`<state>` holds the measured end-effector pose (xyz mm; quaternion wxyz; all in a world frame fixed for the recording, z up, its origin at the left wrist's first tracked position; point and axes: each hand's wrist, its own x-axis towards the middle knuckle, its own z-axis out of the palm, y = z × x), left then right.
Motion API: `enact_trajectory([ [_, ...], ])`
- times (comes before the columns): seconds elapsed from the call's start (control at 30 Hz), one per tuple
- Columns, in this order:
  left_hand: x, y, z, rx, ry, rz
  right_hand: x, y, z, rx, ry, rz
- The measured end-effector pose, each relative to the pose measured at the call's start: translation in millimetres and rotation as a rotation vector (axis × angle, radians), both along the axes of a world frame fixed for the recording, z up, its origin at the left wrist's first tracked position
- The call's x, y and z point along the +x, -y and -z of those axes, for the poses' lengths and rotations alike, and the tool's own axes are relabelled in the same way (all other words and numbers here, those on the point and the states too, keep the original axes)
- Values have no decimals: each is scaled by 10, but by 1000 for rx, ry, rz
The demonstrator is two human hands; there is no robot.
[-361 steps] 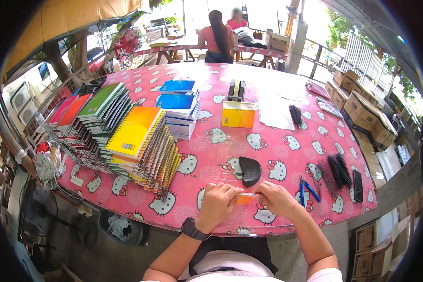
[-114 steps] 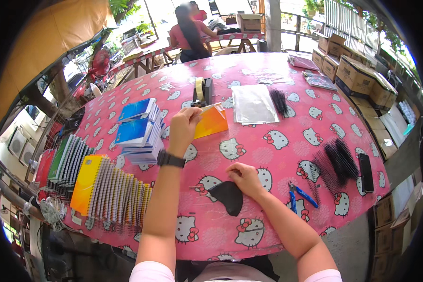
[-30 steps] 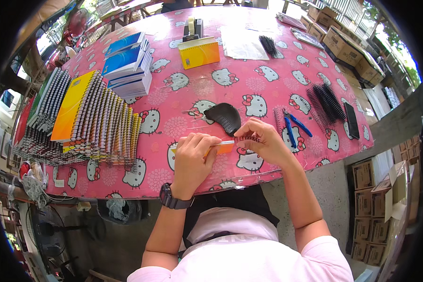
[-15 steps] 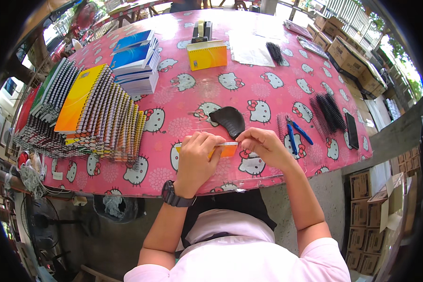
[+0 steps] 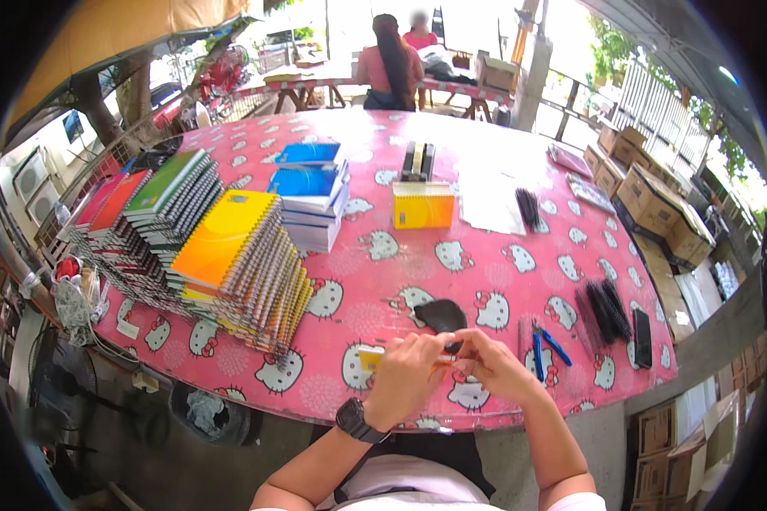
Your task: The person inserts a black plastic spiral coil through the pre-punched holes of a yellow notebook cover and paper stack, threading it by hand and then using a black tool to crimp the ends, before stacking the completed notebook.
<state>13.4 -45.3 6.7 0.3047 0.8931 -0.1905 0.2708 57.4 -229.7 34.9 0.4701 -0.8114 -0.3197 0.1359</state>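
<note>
My left hand [image 5: 407, 379], with a black watch on the wrist, is closed around a small yellow and orange notebook [image 5: 369, 359] held on edge near the table's front. Most of the notebook is hidden behind that hand. My right hand [image 5: 493, 364] meets it at the notebook's right end, fingertips pinched together; whatever they grip is too small and covered to make out. Just beyond my fingers lies a curved black object [image 5: 439, 315], smooth and rounded. Blue-handled pliers [image 5: 545, 351] rest on the table to the right of my right hand.
Stacks of spiral notebooks [image 5: 226, 243] crowd the left side, beside blue-covered books [image 5: 307, 192]. A yellow notebook [image 5: 423, 206] stands before a tape dispenser [image 5: 418, 160]. Black plastic coils [image 5: 607, 311] and a phone [image 5: 642, 338] lie at right. Two people [image 5: 389, 64] are at a far table.
The view has tilted up, bringing the far table and people into sight. My hands have drawn closer together at the notebook's right end, covering more of it.
</note>
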Motion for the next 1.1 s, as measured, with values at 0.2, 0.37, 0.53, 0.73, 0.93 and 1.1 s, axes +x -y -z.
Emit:
enact_trajectory([
  [0.2,22,14,72,38,24,84,423,81,67,-74,-80,-134],
  [0.37,-3,14,46,21,9,109,811,-141,323,-273,361,-95],
  [0.53,-111,3,-26,21,-21,112,759,-241,142,-523,260,-175],
  [0.73,-69,-42,59,140,-52,143,742,-402,450,-430,455,-143],
  [0.93,-66,-40,22,78,-70,154,652,-392,514,-331,447,-25],
  [1.1,-64,-114,99,114,69,48,463,81,293,-10,-45,110],
])
